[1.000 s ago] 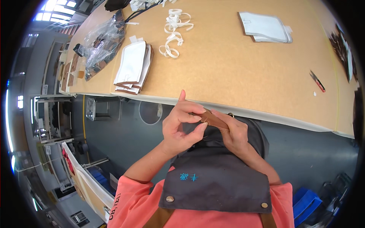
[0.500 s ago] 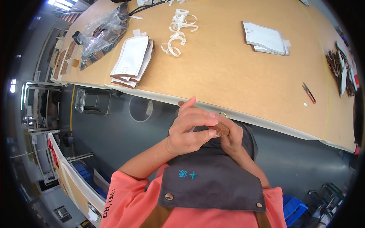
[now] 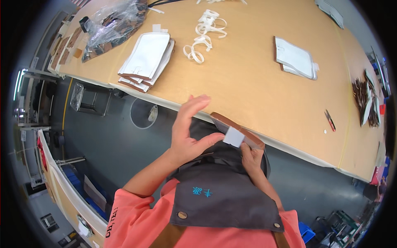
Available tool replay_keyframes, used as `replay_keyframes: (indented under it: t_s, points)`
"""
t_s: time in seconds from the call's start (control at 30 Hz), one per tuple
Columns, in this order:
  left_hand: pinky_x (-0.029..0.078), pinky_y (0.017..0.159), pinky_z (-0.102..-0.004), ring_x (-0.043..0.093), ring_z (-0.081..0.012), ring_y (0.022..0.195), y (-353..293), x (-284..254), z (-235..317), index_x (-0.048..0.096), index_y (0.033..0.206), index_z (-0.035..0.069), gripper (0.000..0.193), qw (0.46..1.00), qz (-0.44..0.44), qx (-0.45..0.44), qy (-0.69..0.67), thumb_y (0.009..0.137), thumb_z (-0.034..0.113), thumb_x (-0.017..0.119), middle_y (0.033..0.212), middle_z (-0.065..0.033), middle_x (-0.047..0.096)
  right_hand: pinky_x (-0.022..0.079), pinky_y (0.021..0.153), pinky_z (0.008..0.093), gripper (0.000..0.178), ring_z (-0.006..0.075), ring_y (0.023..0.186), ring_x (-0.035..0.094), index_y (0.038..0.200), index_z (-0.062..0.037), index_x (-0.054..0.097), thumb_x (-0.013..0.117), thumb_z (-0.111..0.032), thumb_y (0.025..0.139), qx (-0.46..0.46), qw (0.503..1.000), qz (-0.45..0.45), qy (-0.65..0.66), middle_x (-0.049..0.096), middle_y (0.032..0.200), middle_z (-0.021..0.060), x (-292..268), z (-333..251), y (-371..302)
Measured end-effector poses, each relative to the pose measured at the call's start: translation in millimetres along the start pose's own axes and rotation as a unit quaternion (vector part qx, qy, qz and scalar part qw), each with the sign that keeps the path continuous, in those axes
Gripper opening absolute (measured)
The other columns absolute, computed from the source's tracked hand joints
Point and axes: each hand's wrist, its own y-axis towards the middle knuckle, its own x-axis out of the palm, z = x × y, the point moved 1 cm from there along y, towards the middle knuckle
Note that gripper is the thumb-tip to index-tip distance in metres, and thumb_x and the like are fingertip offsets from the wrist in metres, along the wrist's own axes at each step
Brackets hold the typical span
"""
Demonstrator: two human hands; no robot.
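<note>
My right hand (image 3: 252, 158) grips a brown-edged fabric piece (image 3: 247, 135) at its near right end, tilted in front of the table edge. A white square tab (image 3: 233, 137) sticks out from the piece on the side facing me. My left hand (image 3: 185, 138) has its fingers stretched and spread, with the thumb tip at the tab's left edge; whether it touches cannot be told. Beyond the left hand, a stack of white panels with brown edges (image 3: 145, 56) lies near the table's edge. The right fingers are partly hidden behind the piece.
On the tan table (image 3: 248, 89) lie curled white strips (image 3: 204, 37), another small panel stack (image 3: 294, 58), red-handled snips (image 3: 330, 120) and a brown-and-white bundle (image 3: 367, 101). Clear plastic wrap (image 3: 111, 27) sits at the far left. A round bin (image 3: 144, 113) stands on the floor below.
My left hand has come off the fabric piece and moved left, its fingers spreading. The piece has turned, baring the white tab. The view has shifted slightly.
</note>
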Motion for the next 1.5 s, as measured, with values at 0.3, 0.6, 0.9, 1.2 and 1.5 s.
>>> replay_keyframes:
  t_s: [0.3, 0.6, 0.9, 1.2, 1.5]
  points:
    - [0.043, 0.109, -0.0476, 0.069, -0.0222, 0.097, 5.6, 9.1, -14.1, 0.070, 0.113, 0.004, 0.034, 0.995, -0.012, -0.044, -0.093, 0.080, 0.006, 0.079, 0.103, -0.0083, 0.072, 0.044, 0.097, 0.0306, 0.024, 0.0183, 0.112, 0.059, 0.116, 0.0034, 0.065, 0.065, -0.005, 0.094, 0.101, 0.991, 0.052, 0.070, 0.066, 0.121, 0.0123, 1.9, 14.5, -12.0]
    - [0.052, 0.094, -0.0371, 0.068, -0.0192, 0.080, 25.0, 6.5, -18.6, 0.071, 0.113, 0.003, 0.032, 0.999, 0.002, -0.048, -0.025, 0.081, 0.006, 0.078, 0.094, -0.0093, 0.072, 0.037, 0.106, 0.0365, 0.036, 0.0192, 0.120, 0.053, 0.128, 0.0033, 0.054, 0.063, -0.013, 0.097, 0.181, 0.956, 0.073, 0.220, 0.060, 0.128, 0.0107, 17.1, 11.0, 6.9]
    - [0.053, 0.079, -0.0294, 0.067, -0.0184, 0.088, 37.7, 8.3, -21.2, 0.068, 0.109, 0.002, 0.025, 0.993, -0.023, -0.093, -0.067, 0.085, 0.004, 0.074, 0.096, -0.0093, 0.070, 0.037, 0.108, 0.0394, 0.041, 0.0216, 0.125, 0.052, 0.136, 0.0024, 0.048, 0.058, -0.015, 0.100, 0.209, 0.941, 0.069, 0.256, 0.056, 0.135, 0.0123, 20.4, 2.4, 14.8]
    - [0.047, 0.101, -0.0347, 0.054, -0.0224, 0.124, 55.1, 4.1, -31.9, 0.032, 0.151, 0.005, 0.080, 0.876, -0.034, -0.348, -0.334, 0.086, 0.011, 0.077, 0.140, -0.0162, 0.048, 0.038, 0.111, 0.0451, 0.050, 0.0244, 0.129, 0.051, 0.143, -0.0028, 0.040, 0.056, -0.027, 0.102, 0.280, 0.846, 0.154, 0.428, 0.052, 0.140, 0.0106, 14.7, -26.8, 54.0]
    - [0.047, 0.105, -0.0358, 0.059, -0.0261, 0.124, 3.9, 50.0, -3.6, 0.048, 0.142, 0.001, 0.063, 0.947, -0.101, -0.202, -0.228, 0.086, 0.008, 0.077, 0.134, -0.0159, 0.060, 0.038, 0.113, 0.0491, 0.060, 0.0266, 0.135, 0.046, 0.147, -0.0081, 0.035, 0.059, -0.036, 0.100, 0.156, 0.825, 0.188, 0.510, 0.046, 0.146, 0.0087, -13.4, -35.1, 55.3]
